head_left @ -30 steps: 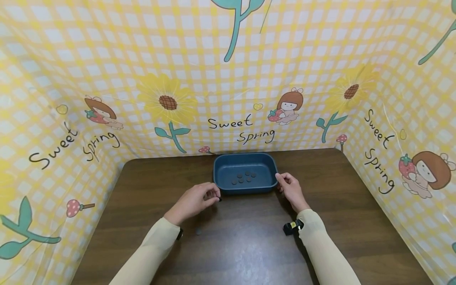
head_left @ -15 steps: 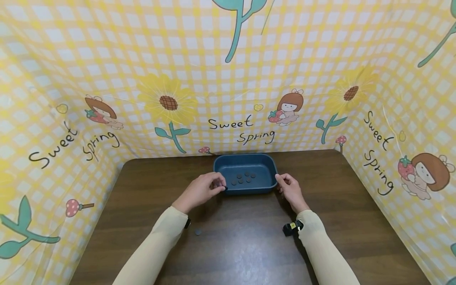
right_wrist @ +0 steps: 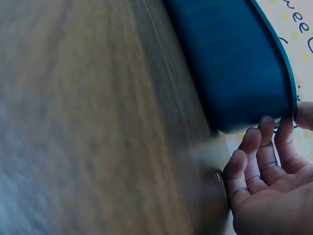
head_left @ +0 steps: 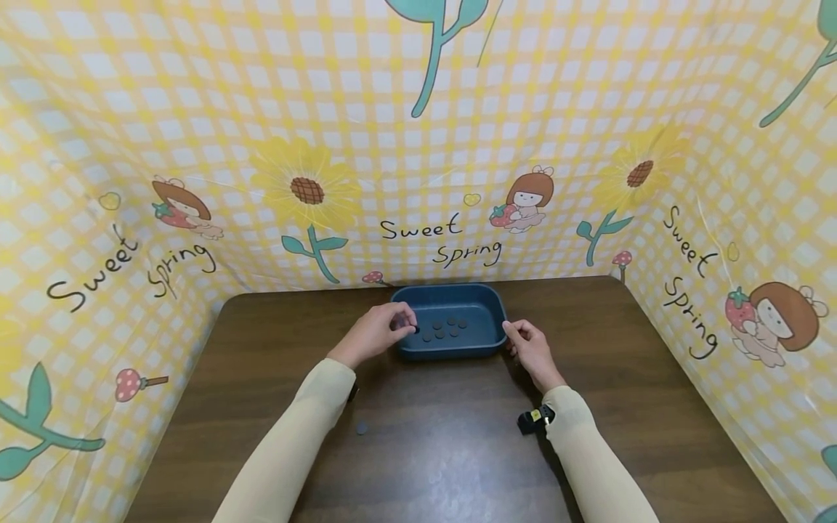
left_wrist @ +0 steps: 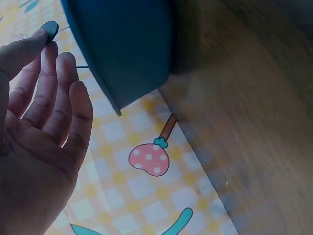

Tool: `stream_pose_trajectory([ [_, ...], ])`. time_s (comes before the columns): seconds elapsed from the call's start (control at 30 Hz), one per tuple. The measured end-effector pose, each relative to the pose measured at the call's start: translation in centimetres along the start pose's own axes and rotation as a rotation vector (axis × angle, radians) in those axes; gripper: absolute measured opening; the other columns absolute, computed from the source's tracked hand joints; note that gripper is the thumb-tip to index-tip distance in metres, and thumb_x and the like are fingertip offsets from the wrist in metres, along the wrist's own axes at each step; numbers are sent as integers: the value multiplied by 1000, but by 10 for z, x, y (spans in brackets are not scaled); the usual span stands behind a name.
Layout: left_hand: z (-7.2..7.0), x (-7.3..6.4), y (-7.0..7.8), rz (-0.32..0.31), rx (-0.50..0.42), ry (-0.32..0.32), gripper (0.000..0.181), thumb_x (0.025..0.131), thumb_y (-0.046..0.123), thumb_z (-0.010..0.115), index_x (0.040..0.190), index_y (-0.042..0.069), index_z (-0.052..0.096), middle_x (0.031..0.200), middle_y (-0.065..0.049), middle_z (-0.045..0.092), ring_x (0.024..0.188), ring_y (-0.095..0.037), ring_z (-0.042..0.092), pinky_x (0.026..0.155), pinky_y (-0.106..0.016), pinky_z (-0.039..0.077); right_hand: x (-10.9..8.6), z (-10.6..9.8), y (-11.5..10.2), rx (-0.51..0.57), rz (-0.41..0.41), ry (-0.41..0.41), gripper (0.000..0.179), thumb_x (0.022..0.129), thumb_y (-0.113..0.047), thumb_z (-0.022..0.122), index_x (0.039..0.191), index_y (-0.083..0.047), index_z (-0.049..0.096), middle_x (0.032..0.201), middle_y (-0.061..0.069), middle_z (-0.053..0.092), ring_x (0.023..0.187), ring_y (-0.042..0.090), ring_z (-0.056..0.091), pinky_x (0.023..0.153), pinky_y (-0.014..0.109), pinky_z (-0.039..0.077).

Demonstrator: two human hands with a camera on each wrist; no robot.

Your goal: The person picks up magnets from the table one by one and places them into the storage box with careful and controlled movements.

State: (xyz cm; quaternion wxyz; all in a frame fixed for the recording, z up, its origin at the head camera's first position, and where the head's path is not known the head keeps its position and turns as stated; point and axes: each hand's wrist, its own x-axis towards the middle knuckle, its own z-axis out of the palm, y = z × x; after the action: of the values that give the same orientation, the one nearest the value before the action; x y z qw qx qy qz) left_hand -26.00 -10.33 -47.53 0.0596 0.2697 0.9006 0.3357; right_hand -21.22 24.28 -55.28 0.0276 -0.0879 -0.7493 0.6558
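Observation:
My left hand [head_left: 378, 330] is over the left end of a blue rectangular tray [head_left: 458, 351]. Between its thumb and index finger it pinches a small dark round disc [left_wrist: 51, 30], seen clearly in the left wrist view; its other fingers are bent loosely. My right hand [head_left: 532, 350] grips the tray's right rim between thumb and fingers, which the right wrist view shows at the tray wall [right_wrist: 244, 73]. Inside the tray several flat dark discs [head_left: 439, 333] lie spread over the floor. Another disc [head_left: 362, 428] rests on the table near the left forearm.
The tray stands on a brown wooden table [head_left: 431, 436], close to its back edge. A yellow checked cloth [head_left: 418, 160] with printed flowers and figures hangs behind and at both sides. A black strap device [head_left: 536, 419] sits at the right wrist.
My left hand has moved up and to the right, carrying the disc from in front of the tray to above its left end. The right hand has stayed on the rim.

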Motion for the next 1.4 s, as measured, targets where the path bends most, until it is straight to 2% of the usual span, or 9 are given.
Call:
stream_pose_trajectory([
  [0.37, 6, 22, -3, 3, 19, -34, 7, 103, 21, 77, 102, 22, 70, 95, 5, 69, 90, -14, 62, 85, -37, 55, 1, -1, 2, 8, -13, 11, 38, 107, -38, 69, 102, -1, 66, 81, 12, 63, 70, 19, 55, 60, 27, 45],
  [0.63, 9, 37, 1, 8, 54, -66, 7, 102, 20, 78, 101, 21, 71, 95, 5, 69, 89, -14, 63, 84, -37, 55, -1, -1, 0, -1, 0, 10, 43, 106, -41, 70, 105, 1, 66, 83, 12, 62, 71, 19, 55, 62, 28, 46],
  [0.77, 10, 44, 2, 21, 105, -74, 8, 102, 21, 78, 100, 22, 70, 95, 6, 69, 89, -15, 62, 83, -37, 54, 0, 0, 1, -2, -11, 10, 43, 107, -40, 70, 106, 2, 65, 82, 10, 62, 70, 18, 55, 62, 27, 46],
  [0.97, 14, 50, 5, 0, 187, -99, 9, 103, 23, 77, 99, 23, 69, 98, 6, 69, 93, -17, 61, 86, -38, 54, 1, 0, 3, 10, -18, 7, 42, 107, -39, 70, 106, 3, 65, 81, 10, 62, 70, 19, 55, 60, 27, 46],
  [1.2, 24, 58, 1, -34, 254, -120, 10, 103, 25, 77, 98, 25, 68, 96, 8, 68, 89, -14, 61, 85, -37, 54, 1, 1, 2, -2, -9, 15, 45, 107, -39, 69, 108, 5, 64, 82, 10, 62, 72, 20, 55, 62, 27, 46],
  [1.4, 30, 64, 2, -14, 331, -140, 11, 103, 24, 76, 97, 23, 67, 94, 7, 68, 88, -14, 61, 83, -37, 53, 2, 0, 3, 12, -3, 17, 45, 107, -39, 69, 108, 5, 65, 82, 12, 62, 72, 21, 55, 61, 27, 45],
])
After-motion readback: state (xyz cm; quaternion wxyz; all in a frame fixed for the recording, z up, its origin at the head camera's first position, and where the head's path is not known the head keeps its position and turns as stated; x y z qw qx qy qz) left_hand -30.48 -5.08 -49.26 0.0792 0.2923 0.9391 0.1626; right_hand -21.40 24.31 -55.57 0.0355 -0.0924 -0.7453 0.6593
